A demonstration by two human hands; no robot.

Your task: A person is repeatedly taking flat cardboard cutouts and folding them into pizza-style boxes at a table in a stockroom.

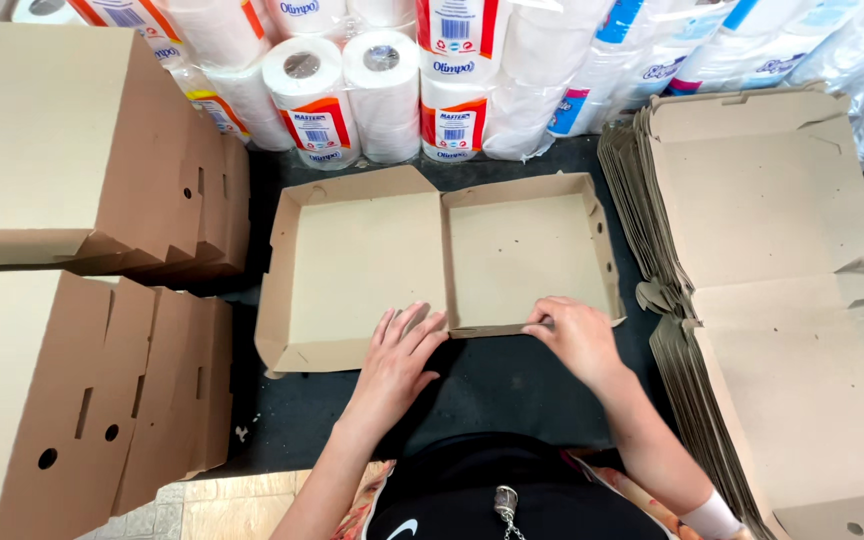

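Fingers of the left hand are laid flat, ungrasping, on the open cardboard box; its front wall is pinched by the right hand; tucking comes next.

Open cardboard box at centre on work table, lid half to L, tray half to R. Left hand on lid's near edge; right hand at tray's near wall. Folded boxes stacked L; flat box blanks stacked R; toilet-paper packs behind
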